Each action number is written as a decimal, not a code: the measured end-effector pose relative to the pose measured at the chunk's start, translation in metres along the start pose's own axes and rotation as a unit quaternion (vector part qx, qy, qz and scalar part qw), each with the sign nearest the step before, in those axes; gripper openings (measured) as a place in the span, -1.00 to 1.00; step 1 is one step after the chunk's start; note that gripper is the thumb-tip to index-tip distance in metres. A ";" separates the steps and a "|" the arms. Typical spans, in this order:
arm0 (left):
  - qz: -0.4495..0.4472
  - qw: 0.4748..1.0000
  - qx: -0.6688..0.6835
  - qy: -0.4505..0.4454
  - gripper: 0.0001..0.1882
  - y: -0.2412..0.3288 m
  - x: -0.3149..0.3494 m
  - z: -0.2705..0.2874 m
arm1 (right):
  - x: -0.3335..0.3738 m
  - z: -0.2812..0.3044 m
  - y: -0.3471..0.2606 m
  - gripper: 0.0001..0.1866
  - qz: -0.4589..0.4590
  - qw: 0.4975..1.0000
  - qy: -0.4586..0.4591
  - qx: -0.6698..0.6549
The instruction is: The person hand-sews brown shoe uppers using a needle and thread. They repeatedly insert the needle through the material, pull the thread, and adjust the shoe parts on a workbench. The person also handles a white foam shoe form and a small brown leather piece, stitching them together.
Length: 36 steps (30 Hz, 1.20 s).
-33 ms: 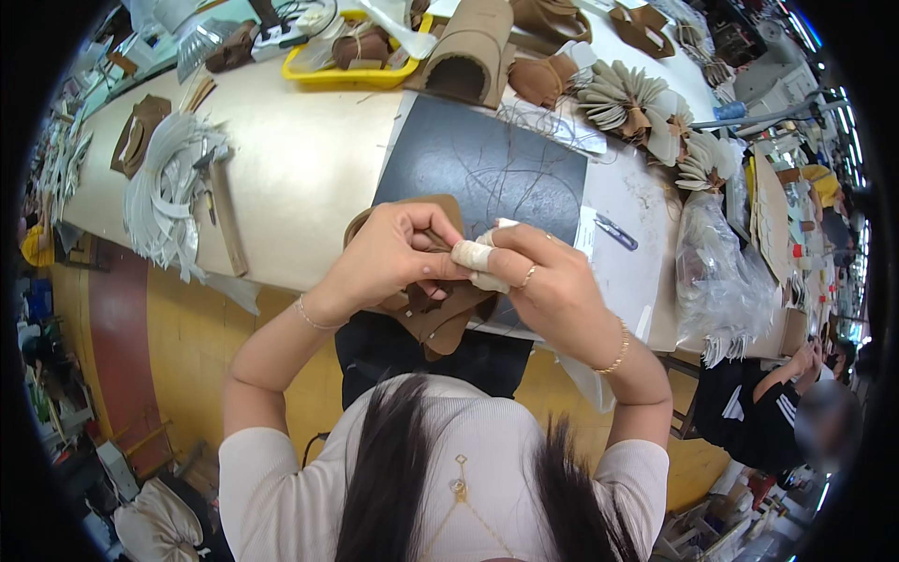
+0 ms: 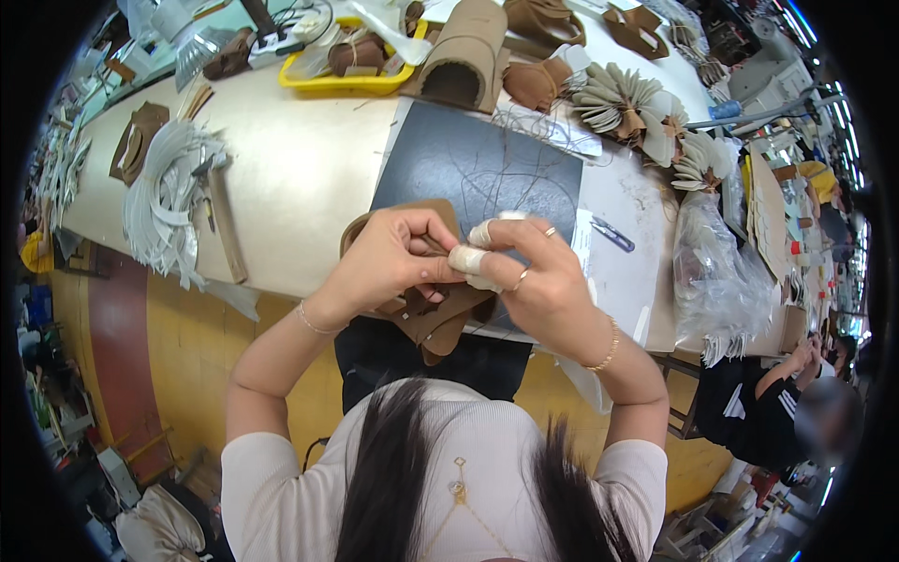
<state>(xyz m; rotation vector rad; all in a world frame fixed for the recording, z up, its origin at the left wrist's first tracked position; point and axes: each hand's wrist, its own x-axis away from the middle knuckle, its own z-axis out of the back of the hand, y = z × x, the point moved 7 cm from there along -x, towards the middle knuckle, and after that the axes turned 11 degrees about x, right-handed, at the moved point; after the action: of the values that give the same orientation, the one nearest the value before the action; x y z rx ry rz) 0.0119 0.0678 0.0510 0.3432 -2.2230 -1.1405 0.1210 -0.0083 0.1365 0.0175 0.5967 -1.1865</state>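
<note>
At the table's near edge, a brown leather piece [image 2: 440, 330] with folded flaps and small pale spots lies partly under my hands. My left hand [image 2: 398, 255] pinches the upper part of this leather between thumb and fingers. Close beside it, my right hand [image 2: 543, 281] has its taped thumb and a finger pressed together against the left fingertips. White tape wraps several right fingertips, and another taped finger is raised. What the right fingers pinch is too small or hidden to make out. A dark cutting mat [image 2: 482, 155] with loose dark threads lies just beyond.
A small knife [image 2: 612, 234] lies right of the mat. Leftward are a hammer [image 2: 225, 220] and a bundle of white strips [image 2: 169, 192]. A yellow tray [image 2: 351, 86], a brown arched form [image 2: 459, 61] and fanned pale pieces [image 2: 618, 98] stand behind. Another person [image 2: 758, 398] sits at right.
My right hand's upper taped finger has lifted and spread away from the thumb. The left hand keeps its pinch, and the view has shifted slightly.
</note>
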 end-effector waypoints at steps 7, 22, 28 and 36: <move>-0.010 1.000 -0.002 0.017 -0.80 -0.002 0.000 0.003 | 0.004 0.008 0.014 -0.83 -0.085 0.975 0.163 -0.125; 0.052 0.998 -0.021 0.035 -0.80 0.000 0.029 -0.002 | 0.076 0.096 0.165 -0.84 -0.254 0.607 0.573 -0.489; -0.107 0.990 0.011 0.089 -0.72 0.057 0.067 0.091 | 0.214 0.152 0.278 -0.74 -0.251 0.572 0.384 -0.680; -0.285 0.931 -0.043 0.223 -0.80 0.124 0.151 0.236 | 0.529 0.290 0.250 -0.67 -0.385 0.540 0.626 -0.410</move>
<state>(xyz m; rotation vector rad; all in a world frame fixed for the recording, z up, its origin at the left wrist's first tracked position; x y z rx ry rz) -0.2477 0.2215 0.1066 1.1459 -1.7018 -1.2802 0.5899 -0.4580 0.0732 -0.2472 2.6634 -1.4744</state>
